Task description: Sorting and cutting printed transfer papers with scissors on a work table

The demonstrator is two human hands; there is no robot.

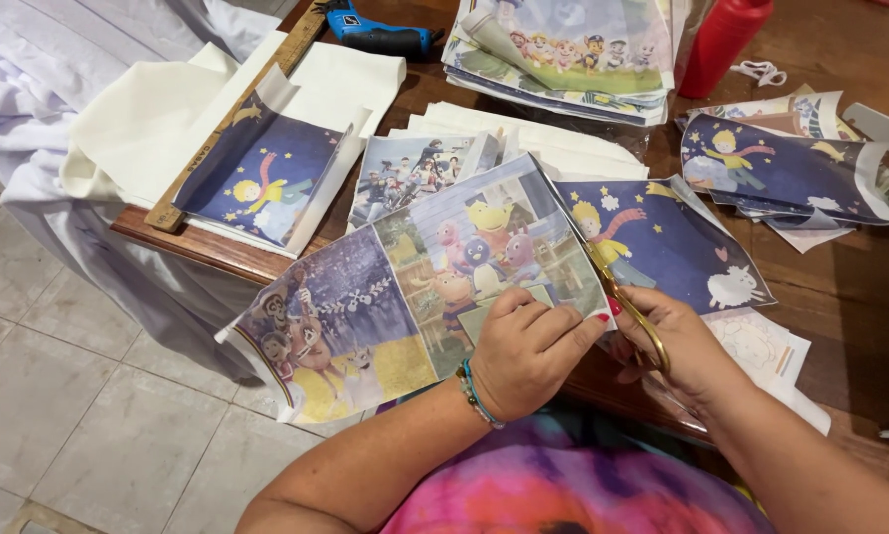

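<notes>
Near the front edge of the wooden bench (860,297), the left hand (528,351) is clamped on the lower edge of a long printed cartoon sheet (415,287), thumb under and fingers on top. The right hand (677,346) sits just beside it, at 3 o'clock from the left hand, closed through the handles of a pair of scissors (627,307). Their blades point toward 11 o'clock and meet the sheet at the border between two pictures; I think they are slightly open, but the view is not sharp there. The sheet's long axis runs from 8 o'clock to 2 o'clock, its left end hanging over the bench edge. It is glossy and a little curled, with several colourful panels: purple, green-yellow, and dark blue with a blond figure and a white sheep.
</notes>
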